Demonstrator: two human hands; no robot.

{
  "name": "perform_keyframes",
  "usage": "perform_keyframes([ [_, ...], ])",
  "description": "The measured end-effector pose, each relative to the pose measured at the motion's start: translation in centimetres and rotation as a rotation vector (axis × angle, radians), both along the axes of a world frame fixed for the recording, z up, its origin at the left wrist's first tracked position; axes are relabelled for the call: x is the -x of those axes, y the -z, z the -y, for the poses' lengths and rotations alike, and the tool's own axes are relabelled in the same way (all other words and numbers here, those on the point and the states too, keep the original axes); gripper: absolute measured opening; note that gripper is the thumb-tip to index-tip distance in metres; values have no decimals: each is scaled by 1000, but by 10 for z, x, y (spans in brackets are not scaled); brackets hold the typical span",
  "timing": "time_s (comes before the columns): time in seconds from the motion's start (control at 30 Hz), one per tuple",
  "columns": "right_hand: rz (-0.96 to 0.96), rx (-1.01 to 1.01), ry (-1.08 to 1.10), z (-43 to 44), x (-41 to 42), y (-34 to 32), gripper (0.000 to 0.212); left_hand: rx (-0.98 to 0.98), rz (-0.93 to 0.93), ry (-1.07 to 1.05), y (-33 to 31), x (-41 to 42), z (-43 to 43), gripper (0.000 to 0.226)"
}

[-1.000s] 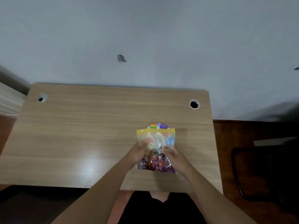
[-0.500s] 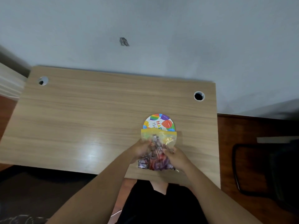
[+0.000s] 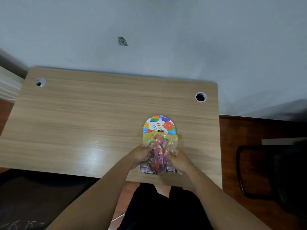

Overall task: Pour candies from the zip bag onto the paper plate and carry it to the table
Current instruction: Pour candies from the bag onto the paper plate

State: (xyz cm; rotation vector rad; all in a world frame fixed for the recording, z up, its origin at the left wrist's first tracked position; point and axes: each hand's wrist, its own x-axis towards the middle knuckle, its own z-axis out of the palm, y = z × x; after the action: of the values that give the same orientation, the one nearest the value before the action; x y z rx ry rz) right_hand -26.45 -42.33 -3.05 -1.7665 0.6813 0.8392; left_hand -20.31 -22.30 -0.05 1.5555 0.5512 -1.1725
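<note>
A clear zip bag (image 3: 158,146) with a yellow top strip holds red and purple wrapped candies (image 3: 159,161). My left hand (image 3: 141,154) grips its left side and my right hand (image 3: 178,159) grips its right side. The bag is tilted away from me, its yellow mouth over the near edge of the paper plate (image 3: 158,124). The plate is round, printed with coloured balloons, and lies on the wooden desk (image 3: 83,123). Its near part is hidden by the bag. A candy shows at the bag's mouth on the plate.
The desk has two cable holes, one at the far left (image 3: 40,82) and one at the far right (image 3: 200,96). A pale wall rises behind it. A dark chair (image 3: 272,171) stands on the brown floor to the right.
The bag has tipped forward from upright, its yellow mouth now low over the plate. The candies have slid toward the mouth. More of the plate shows.
</note>
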Motion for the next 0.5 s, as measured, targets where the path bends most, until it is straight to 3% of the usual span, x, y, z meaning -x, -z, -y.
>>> perform_keyframes([
  [0.27, 13, -6, 11, 6, -4, 6, 36, -32, 7, -60, 13, 0, -4, 24],
  [0.43, 0, -25, 44, 7, -6, 8, 35, -26, 31, -50, 18, -2, -7, 31],
  [0.5, -2, -21, 37, 8, -7, 11, 23, -28, 39, -42, 20, -3, -8, 34],
])
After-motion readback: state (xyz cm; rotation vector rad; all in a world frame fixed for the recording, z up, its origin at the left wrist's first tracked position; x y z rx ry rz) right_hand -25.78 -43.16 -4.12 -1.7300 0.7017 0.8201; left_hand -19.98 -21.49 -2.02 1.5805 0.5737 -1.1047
